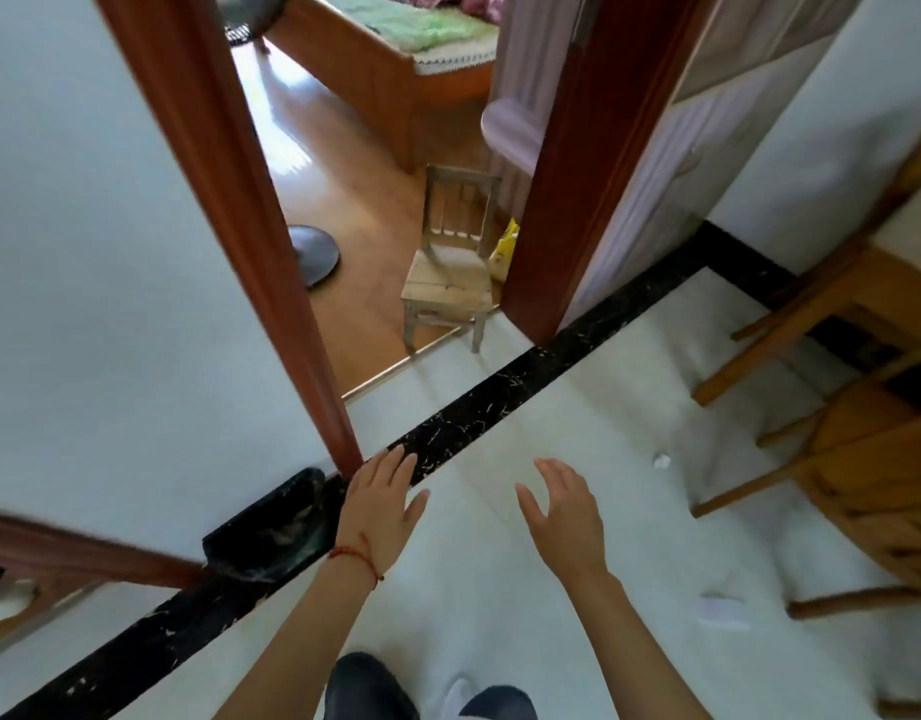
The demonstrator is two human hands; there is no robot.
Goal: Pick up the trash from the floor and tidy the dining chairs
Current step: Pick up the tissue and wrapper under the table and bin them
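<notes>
A crumpled white scrap of paper (661,460) lies on the white floor tiles to the right of my hands. A flat white piece of paper (723,610) lies lower right, near a chair leg. Wooden dining chairs (863,459) stand along the right edge. My left hand (383,498), with a red string at the wrist, hovers over the floor with fingers spread and nothing in it. My right hand (564,517) is likewise empty and spread, left of the crumpled scrap.
A black bin (271,532) sits against the wall by the wooden door frame (271,252). A small wooden chair (450,267) stands in the doorway, with a yellow bag (505,249) behind it. A fan base (315,254) and a bed lie beyond. My legs show at the bottom.
</notes>
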